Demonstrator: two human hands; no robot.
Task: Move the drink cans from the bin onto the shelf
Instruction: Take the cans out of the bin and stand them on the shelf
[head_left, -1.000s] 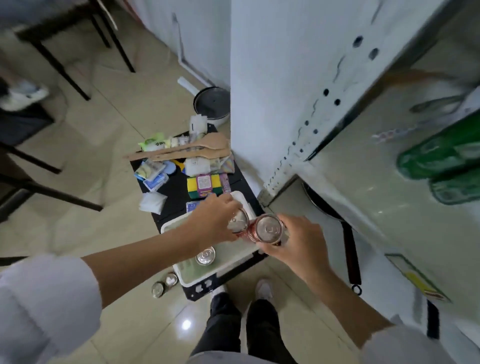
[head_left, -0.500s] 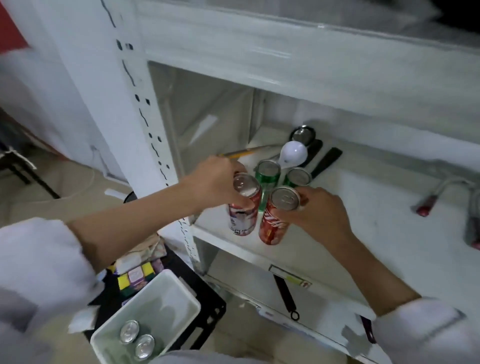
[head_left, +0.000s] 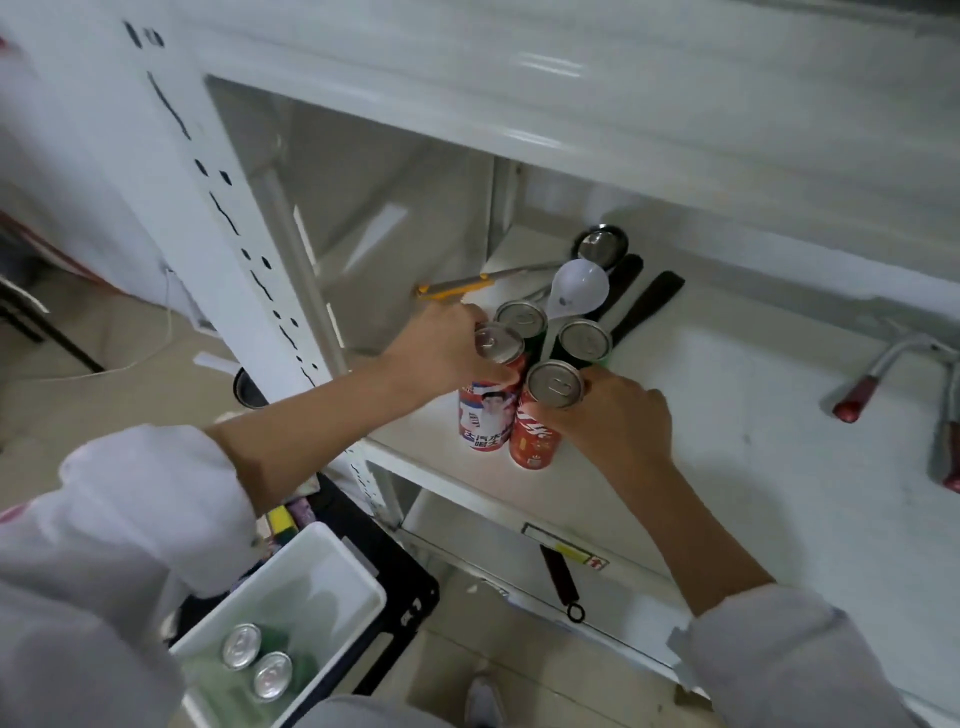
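Now each hand grips a can on the shelf (head_left: 727, 395), mid-frame: left hand (head_left: 441, 348) a white-red can (head_left: 488, 410), right hand (head_left: 613, 415) a red can (head_left: 537, 431).

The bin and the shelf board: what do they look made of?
Bin: probably plastic, white and smooth, with thin moulded walls and rounded corners. Shelf board: looks like white-painted metal, semi-gloss with soft reflections, matching the slotted upright; a coated board cannot be ruled out.

Bare shelf (head_left: 727, 415) is lying open to the right of my hands. Behind them, two green cans (head_left: 550, 332), a white ladle (head_left: 579, 291) and black handles (head_left: 644, 306) are crowding the back corner. The white upright post (head_left: 218, 208) is blocking my left side.
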